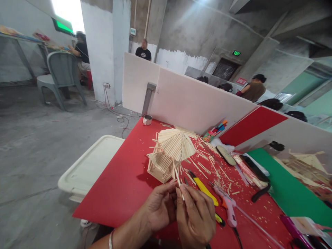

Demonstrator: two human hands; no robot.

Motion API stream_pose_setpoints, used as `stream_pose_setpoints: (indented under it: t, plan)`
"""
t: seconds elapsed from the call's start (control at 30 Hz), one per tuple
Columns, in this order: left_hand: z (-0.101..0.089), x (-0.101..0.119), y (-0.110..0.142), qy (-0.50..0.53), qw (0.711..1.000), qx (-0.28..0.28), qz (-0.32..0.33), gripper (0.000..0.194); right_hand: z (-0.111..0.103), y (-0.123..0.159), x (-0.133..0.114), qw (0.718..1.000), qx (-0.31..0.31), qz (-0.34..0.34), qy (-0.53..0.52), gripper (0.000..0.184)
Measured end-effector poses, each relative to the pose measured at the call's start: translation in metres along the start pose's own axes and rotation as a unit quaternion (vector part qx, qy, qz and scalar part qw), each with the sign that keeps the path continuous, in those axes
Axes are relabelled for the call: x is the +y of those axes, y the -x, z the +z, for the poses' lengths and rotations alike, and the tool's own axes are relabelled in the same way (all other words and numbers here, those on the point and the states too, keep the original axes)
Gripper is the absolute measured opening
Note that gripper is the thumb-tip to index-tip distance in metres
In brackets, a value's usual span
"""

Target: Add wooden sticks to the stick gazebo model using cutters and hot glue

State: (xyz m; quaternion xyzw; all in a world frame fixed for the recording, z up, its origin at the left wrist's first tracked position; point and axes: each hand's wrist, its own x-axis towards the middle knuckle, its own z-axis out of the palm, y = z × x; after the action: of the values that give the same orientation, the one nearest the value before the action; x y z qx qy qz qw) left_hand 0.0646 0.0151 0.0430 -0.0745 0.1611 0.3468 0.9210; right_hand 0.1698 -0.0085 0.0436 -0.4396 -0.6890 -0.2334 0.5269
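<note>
My right hand point(195, 212) is closed, its thumb and fingers pinching a thin pale wooden stick point(178, 175) that slants up and away. Beside it, my left hand point(159, 205) is curled, fingertips close to the stick and to my right fingers. What those fingertips hold, if anything, is hidden. Just beyond the stick's far end stands a small model pavilion point(160, 167) built of the same sticks, with a pointed, many-sided roof point(176, 143). A yellow utility knife point(206, 190) and a pink glue gun point(229, 207) lie right of my right hand.
Loose sticks point(203, 167) and scraps litter the red tabletop point(116, 186). A roll of tape point(147, 119) stands at the far corner, with markers point(218, 128) by the white partition point(186, 100). A phone point(254, 167) lies to the right. Left of the table is a white lidded bin point(90, 162).
</note>
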Motion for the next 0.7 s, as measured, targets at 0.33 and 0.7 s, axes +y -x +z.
stream_pose_setpoints:
  t: [0.33,0.7]
  plan:
    - [0.002,0.0019,-0.0002,0.008,1.0,0.004,0.001,0.016,-0.0004,-0.0016,-0.0012,1.0,-0.001,-0.011,0.004,0.022]
    - [-0.0041,0.0056,-0.0026,0.009,1.0,-0.014,0.007,0.015,-0.0007,-0.0028,-0.0043,1.0,-0.002,-0.009,0.004,0.021]
